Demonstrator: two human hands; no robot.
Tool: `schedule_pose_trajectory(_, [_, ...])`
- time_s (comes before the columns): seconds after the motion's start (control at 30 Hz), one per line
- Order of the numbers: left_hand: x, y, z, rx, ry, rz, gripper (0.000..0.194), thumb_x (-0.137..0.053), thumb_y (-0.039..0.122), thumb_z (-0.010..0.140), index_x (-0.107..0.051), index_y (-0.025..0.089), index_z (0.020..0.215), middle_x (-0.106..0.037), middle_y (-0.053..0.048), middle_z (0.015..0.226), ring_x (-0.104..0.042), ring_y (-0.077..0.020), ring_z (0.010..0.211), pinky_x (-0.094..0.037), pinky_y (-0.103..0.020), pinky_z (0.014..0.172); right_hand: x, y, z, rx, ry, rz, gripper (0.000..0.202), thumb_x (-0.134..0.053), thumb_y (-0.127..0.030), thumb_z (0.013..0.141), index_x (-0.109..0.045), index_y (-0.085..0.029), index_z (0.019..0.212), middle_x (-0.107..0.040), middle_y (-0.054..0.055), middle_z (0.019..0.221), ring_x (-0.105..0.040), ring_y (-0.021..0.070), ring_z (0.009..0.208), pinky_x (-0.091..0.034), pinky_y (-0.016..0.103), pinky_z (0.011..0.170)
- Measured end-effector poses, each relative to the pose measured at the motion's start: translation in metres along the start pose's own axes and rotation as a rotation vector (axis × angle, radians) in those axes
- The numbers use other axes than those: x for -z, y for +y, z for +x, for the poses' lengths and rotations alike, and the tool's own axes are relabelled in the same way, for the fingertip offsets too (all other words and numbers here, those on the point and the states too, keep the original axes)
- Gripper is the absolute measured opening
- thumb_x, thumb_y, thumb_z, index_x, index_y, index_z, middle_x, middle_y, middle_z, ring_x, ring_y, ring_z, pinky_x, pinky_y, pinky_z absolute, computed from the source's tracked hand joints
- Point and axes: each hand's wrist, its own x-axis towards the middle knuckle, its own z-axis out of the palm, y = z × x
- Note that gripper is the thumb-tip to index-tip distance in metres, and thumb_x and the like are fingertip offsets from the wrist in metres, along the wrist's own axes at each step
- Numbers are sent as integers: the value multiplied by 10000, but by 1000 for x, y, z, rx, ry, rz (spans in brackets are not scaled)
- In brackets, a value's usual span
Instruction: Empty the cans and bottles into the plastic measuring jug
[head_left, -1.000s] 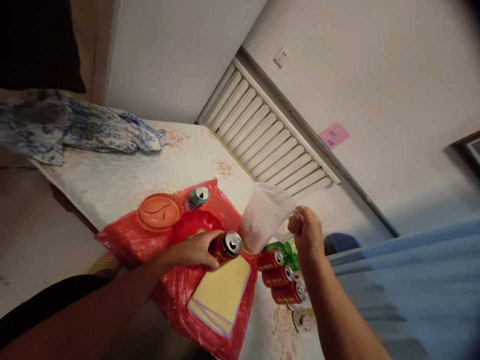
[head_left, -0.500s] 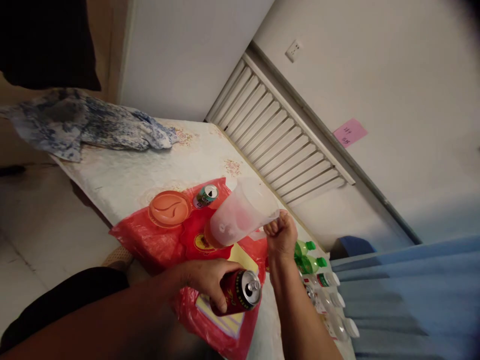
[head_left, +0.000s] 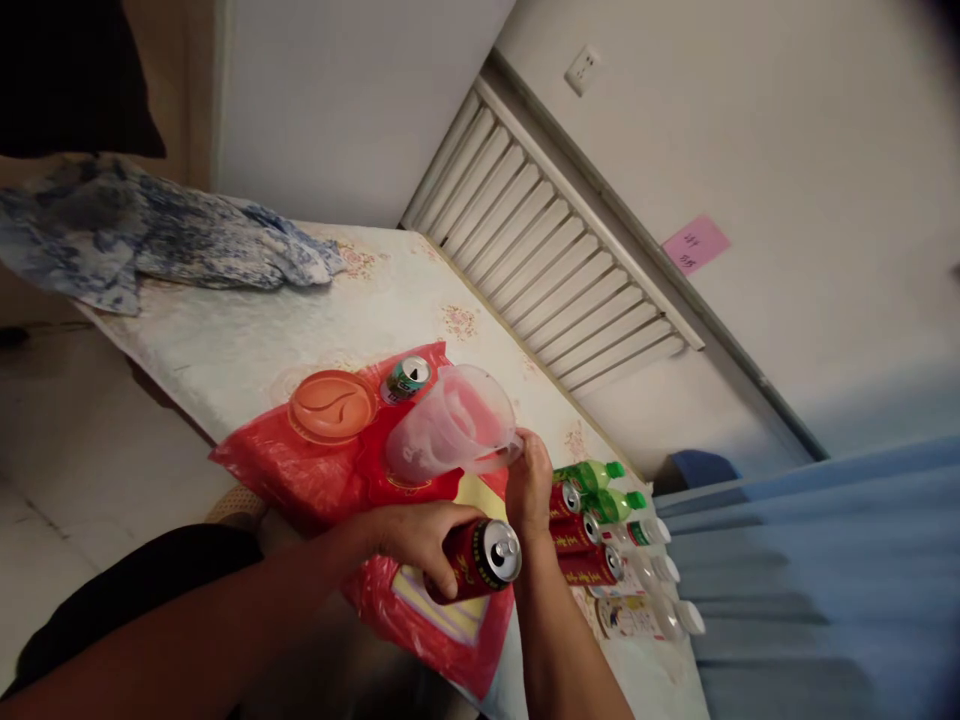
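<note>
My left hand point(head_left: 416, 545) is wrapped round a dark red drink can point(head_left: 469, 568), its opened top tilted toward the right. My right hand point(head_left: 529, 485) is closed on the handle of a translucent plastic pitcher point(head_left: 424, 430), which stands nearly upright over a red plastic bag point(head_left: 259, 460). Whether the pitcher's base rests on the bag, I cannot tell. Left of the pitcher lies a round orange lid point(head_left: 331, 405). Just behind the lid stands a small green can point(head_left: 405, 382), its top opened. A yellow and white printed patch point(head_left: 442, 605) shows on the bag below the held can.
Right of my right forearm, several red cans point(head_left: 589, 568), green bottles point(head_left: 604, 478) and clear bottles point(head_left: 664, 610) stand in rows. A patterned cloth point(head_left: 217, 240) lies at the table's far left. A radiator point(head_left: 540, 235) and a blue curtain point(head_left: 795, 560) border the table point(head_left: 405, 285).
My right hand has brought the pitcher lower and to the left, and it is less tilted. The red cans behind the right forearm have come into view. My left hand still holds its can.
</note>
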Motion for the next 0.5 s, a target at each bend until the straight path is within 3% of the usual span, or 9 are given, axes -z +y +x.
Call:
schedule_pose_trajectory(0.1, [-4,-2,7,-40,18,-92,785,-856,215,497,-598,223,1238,-686,-27,1216,-618,-304,1147,-504,-360,955,24,6,-18,-81,171,179,425,-599,-562,818,-591,-186,1016,-663,35,832,-646,175,768,-505,322,747])
schedule_pose_trajectory(0.17, [-7,-4,12,-51,39,-111,767,-829,187,517,-596,224,1247,-688,-27,1231,-613,-305,1174,-496,-360,980,41,13,-38,-137,206,226,441,-669,-551,776,-603,-186,1016,-663,22,791,-656,178,747,-514,329,741])
schedule_pose_trajectory(0.3, [-11,-6,22,-41,110,-109,775,-785,162,543,-577,222,1287,-679,-32,1265,-614,-297,1186,-492,-367,1002,62,25,-90,-222,192,238,479,-669,-595,777,-631,-188,1028,-696,45,812,-679,198,747,-541,350,740])
schedule_pose_trajectory(0.5, [-24,-5,34,-12,158,-100,738,-731,146,561,-568,192,1279,-693,-57,1229,-634,-295,1145,-523,-370,951,56,20,-135,-219,72,118,621,-791,-393,675,-633,-218,1249,-692,88,1247,-654,292,1135,-544,397,940])
